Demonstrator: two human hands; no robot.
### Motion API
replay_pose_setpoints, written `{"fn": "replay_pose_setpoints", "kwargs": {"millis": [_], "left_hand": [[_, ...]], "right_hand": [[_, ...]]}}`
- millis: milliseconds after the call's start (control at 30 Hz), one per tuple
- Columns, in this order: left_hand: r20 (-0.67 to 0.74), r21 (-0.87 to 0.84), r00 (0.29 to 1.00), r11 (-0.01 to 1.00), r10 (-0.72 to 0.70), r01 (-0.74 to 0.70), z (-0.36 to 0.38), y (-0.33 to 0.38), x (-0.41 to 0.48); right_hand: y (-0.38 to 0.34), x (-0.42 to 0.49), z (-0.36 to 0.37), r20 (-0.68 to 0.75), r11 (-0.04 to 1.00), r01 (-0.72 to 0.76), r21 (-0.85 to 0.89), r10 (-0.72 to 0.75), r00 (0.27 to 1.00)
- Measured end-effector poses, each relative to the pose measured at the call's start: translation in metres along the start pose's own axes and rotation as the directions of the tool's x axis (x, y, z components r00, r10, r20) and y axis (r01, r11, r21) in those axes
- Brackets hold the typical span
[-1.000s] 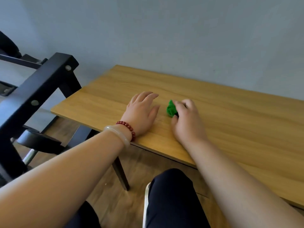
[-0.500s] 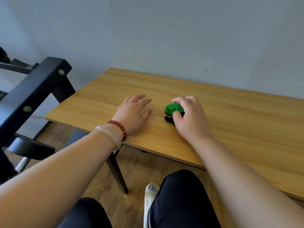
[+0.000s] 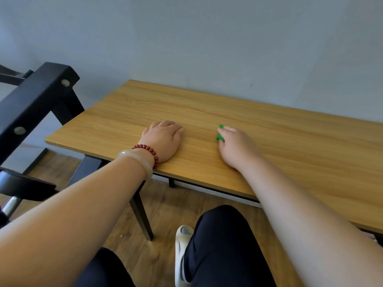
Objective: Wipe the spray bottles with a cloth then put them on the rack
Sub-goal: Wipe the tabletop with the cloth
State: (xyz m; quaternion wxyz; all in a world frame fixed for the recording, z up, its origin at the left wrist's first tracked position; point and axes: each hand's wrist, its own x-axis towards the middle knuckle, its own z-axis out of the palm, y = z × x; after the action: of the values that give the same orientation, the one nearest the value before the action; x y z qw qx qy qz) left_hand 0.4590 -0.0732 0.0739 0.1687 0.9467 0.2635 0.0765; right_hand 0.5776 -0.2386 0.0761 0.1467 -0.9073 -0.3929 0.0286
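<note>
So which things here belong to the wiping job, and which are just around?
Job: right hand gripping a green thing, perhaps the cloth, mostly hidden; rack. No bottle shows.
Just around: left hand flat on the table; bracelets; slipper.

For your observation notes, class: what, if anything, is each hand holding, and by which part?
Right hand grips a small green object on the table; its fingers hide which part. Left hand lies flat, holding nothing.
</note>
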Motion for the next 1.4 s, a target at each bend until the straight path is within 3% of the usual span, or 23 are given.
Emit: {"fn": "replay_pose_setpoints", "kwargs": {"millis": [100,167,233,367,433,600,667,800,867,967,1067,1267,1333,1400], "left_hand": [[-0.009,-0.006,1.0,1.0,-0.004,0.004,0.001,-0.003,-0.001],[-0.014,-0.015,1.0,1.0,-0.005,0.005,0.002,-0.004,0.0],[-0.014,-0.015,1.0,1.0,-0.005,0.005,0.002,-0.003,0.001],[-0.015,-0.013,1.0,1.0,-0.012,0.011,0.002,-0.002,0.001],[-0.02,-0.01,1.0,1.0,-0.015,0.014,0.001,-0.002,0.0],[-0.022,-0.009,1.0,1.0,-0.018,0.017,0.001,-0.002,0.001],[-0.017,-0.009,1.0,1.0,-0.016,0.015,0.001,-0.002,0.001],[-0.023,-0.004,1.0,1.0,-0.01,0.01,0.002,-0.003,0.002],[-0.027,-0.008,1.0,1.0,-0.011,0.011,0.002,-0.003,0.003],[-0.03,-0.014,0.999,1.0,-0.014,0.014,0.002,-0.004,0.003],[-0.036,-0.019,0.999,1.0,-0.018,0.017,0.003,-0.005,0.004],[-0.024,-0.019,1.0,1.0,-0.016,0.016,0.003,-0.006,0.004],[-0.024,-0.017,1.0,1.0,-0.008,0.007,0.003,-0.005,0.004],[-0.039,-0.017,0.999,1.0,-0.006,0.005,0.003,-0.006,0.004]], "right_hand": [[-0.023,-0.014,0.012,0.053,0.979,0.204,-0.006,-0.204,0.978],[-0.02,-0.019,0.008,0.094,0.968,0.251,-0.003,-0.249,0.964],[-0.003,-0.016,-0.002,0.087,0.983,0.185,0.001,-0.185,0.979],[0.034,-0.005,-0.013,0.001,0.994,-0.103,-0.022,0.103,0.995],[0.028,-0.005,-0.007,-0.033,0.989,-0.144,-0.016,0.143,0.989],[-0.019,-0.021,0.013,0.044,0.98,0.199,-0.015,-0.198,0.979],[-0.014,-0.021,0.008,0.074,0.973,0.232,-0.004,-0.231,0.97],[0.028,0.002,-0.008,-0.005,0.996,-0.085,-0.005,0.085,0.996],[0.024,0.005,-0.005,-0.034,0.987,-0.162,-0.004,0.161,0.986],[-0.02,-0.008,0.012,0.01,0.995,0.09,0.034,-0.091,0.996],[-0.04,-0.022,0.018,0.111,0.954,0.3,0.001,-0.298,0.948],[0.017,0.024,-0.002,0.011,0.998,-0.055,-0.013,0.055,0.998],[-0.004,0.019,0.007,0.024,0.999,0.038,0.016,-0.038,0.999],[-0.031,0.006,0.017,0.07,0.968,0.247,0.036,-0.249,0.966]]}}
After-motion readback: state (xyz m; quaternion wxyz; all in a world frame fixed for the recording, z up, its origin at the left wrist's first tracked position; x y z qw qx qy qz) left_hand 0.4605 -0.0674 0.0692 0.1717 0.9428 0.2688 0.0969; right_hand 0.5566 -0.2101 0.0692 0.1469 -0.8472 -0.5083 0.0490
